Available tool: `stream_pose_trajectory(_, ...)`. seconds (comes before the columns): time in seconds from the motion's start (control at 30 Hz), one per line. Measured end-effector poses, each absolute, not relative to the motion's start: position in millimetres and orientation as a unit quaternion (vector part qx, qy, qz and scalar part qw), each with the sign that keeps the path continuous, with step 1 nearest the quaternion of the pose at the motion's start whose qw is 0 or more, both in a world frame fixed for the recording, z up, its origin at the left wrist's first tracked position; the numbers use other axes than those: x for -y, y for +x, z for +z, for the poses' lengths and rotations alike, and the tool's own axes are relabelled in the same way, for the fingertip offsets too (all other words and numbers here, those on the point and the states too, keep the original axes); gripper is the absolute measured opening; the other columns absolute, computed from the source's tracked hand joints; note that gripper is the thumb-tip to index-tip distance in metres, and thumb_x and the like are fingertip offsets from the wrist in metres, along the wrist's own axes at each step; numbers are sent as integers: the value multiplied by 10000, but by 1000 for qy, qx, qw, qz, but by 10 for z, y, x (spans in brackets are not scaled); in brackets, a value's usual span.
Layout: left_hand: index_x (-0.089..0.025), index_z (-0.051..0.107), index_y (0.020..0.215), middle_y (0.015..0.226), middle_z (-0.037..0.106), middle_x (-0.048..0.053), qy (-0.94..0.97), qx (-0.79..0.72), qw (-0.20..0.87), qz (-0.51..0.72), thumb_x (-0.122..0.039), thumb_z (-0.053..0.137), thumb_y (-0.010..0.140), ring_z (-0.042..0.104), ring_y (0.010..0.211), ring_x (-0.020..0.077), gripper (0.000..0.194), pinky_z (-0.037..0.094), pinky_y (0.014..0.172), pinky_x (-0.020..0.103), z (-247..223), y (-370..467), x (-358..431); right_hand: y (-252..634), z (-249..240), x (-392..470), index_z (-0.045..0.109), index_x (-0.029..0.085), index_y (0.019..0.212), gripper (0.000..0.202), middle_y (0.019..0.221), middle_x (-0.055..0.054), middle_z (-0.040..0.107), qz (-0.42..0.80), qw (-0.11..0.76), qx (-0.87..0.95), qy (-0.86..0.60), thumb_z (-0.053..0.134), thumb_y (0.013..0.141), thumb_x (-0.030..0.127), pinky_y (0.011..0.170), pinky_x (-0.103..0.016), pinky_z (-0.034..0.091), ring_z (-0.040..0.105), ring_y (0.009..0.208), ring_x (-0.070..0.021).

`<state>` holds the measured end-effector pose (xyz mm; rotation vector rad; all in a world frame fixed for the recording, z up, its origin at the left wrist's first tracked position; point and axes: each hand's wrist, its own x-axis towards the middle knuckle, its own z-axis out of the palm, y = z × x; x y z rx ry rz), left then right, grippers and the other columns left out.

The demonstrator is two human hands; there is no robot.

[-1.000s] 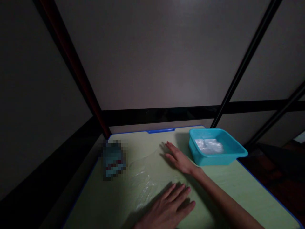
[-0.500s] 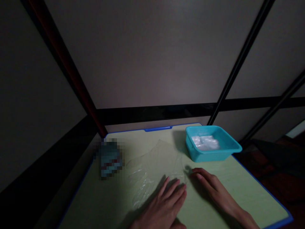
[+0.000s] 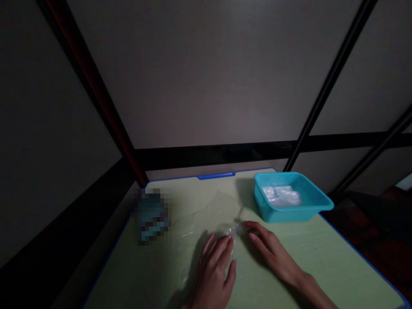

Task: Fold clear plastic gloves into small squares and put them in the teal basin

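A thin clear plastic sheet or bag (image 3: 206,216) lies spread on the pale green table (image 3: 128,274). My left hand (image 3: 216,266) rests on its near part, fingers spread apart, with a crumpled bit of the plastic at the fingertips. To the right, my right hand (image 3: 270,249) has its index finger and thumb at the right edge of the plastic. Whether those fingers pinch the film is too small to tell.
A turquoise basket (image 3: 289,214) holding folded clear plastic stands at the back right of the table. A blurred-out bluish object (image 3: 152,216) sits at the back left. Behind the table rises a panelled wall (image 3: 212,86).
My left hand has shifted slightly left, its thumb now apart from the fingers. My right hand has moved left to the plastic, whose right edge is now drawn up and crumpled.
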<state>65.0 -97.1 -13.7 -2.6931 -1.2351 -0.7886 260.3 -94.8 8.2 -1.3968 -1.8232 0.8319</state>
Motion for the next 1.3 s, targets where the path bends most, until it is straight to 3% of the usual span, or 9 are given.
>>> stream_pose_trajectory(0.13,-140,562,1056,1019,634,60,-847,435,51,-300,-148,460,754,538,991,242,320,472,840,412,-131,632,913,2553,98,909,458,176,1145,330,1165,-93,513,309,338,715,-528,347,890,355,951,-352,331,451,1089,-194)
stream_pose_trajectory(0.33,-164,586,960,925,655,46,-814,469,20,-342,-139,441,758,581,875,217,250,407,885,482,-67,580,851,2542,158,835,395,192,1245,396,1251,-85,456,294,282,782,-473,361,885,352,995,-366,289,386,1160,-196)
stream_pose_trajectory(0.6,-188,582,921,845,623,57,-801,520,17,-296,-140,433,749,572,791,219,232,472,749,413,-36,515,809,2487,151,703,402,177,1263,422,1255,-89,468,262,231,835,-425,349,885,357,1005,-371,281,398,1161,-204)
stream_pose_trajectory(0.67,-183,574,957,874,600,72,-805,525,8,-278,-133,431,738,564,806,221,266,481,712,388,-23,521,821,2483,156,682,406,177,1260,417,1249,-86,477,255,226,842,-417,351,885,350,1020,-389,250,410,1154,-205)
stream_pose_trajectory(0.77,-180,527,1079,1078,555,86,-838,485,-10,-248,-143,432,753,520,981,229,342,450,821,380,-14,547,845,2502,164,662,417,179,1251,401,1250,-78,479,242,232,842,-422,336,892,339,1038,-396,209,410,1158,-197)
stream_pose_trajectory(0.9,-167,275,1316,1387,289,64,-897,401,-17,-184,-270,437,813,273,1249,235,538,296,1004,391,-39,594,872,2555,152,642,392,172,1272,411,1278,-77,450,231,217,840,-441,311,901,329,1046,-377,199,382,1185,-179)
stream_pose_trajectory(1.0,-163,141,1359,1427,169,61,-914,379,-36,-142,-351,450,814,177,1288,229,654,237,1035,393,-78,616,891,2603,103,617,353,163,1299,443,1312,-85,405,212,178,851,-447,313,898,348,1047,-397,187,340,1215,-187)
stream_pose_trajectory(1.13,-163,162,1355,1425,156,75,-920,371,-55,-112,-392,423,829,164,1291,227,631,232,1037,385,-127,620,909,2674,-1,539,362,153,1294,460,1323,-95,382,164,143,858,-465,317,892,371,1039,-432,186,304,1234,-200)
stream_pose_trajectory(1.3,-170,167,1355,1423,155,76,-919,376,-61,-103,-405,427,827,171,1289,229,633,232,1036,388,-146,612,905,2710,-127,370,420,113,1251,458,1318,-133,379,105,159,832,-521,331,882,369,1003,-428,269,328,1220,-226)
